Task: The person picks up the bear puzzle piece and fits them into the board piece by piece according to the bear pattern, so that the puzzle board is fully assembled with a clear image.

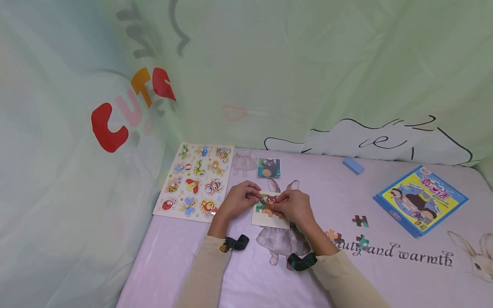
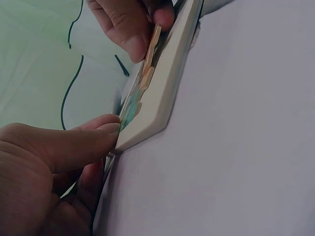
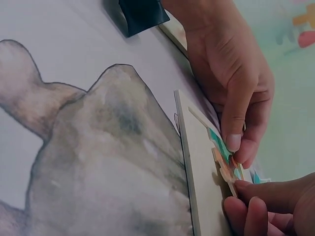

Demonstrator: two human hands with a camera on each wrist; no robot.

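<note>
A small pale jigsaw tray (image 1: 265,221) lies in front of me, its upper part filled with joined pieces of a brown bear picture (image 1: 271,199). My left hand (image 1: 240,199) grips the tray's left edge, its thumb over the rim by a green piece (image 3: 219,142). With thumb and fingers, my right hand (image 1: 295,206) pinches a jigsaw piece (image 2: 153,43) tilted up at the picture's lower right; the fingers partly hide it. Several loose jigsaw pieces (image 1: 360,220) lie to the right of my right forearm. Behind the tray is a bear picture card (image 1: 268,168).
On the left lies an insect puzzle board (image 1: 196,184), close to my left forearm. At the right are a blue-and-yellow box (image 1: 423,201) and a small blue block (image 1: 353,166). A printed curtain (image 1: 246,77) hangs behind the table.
</note>
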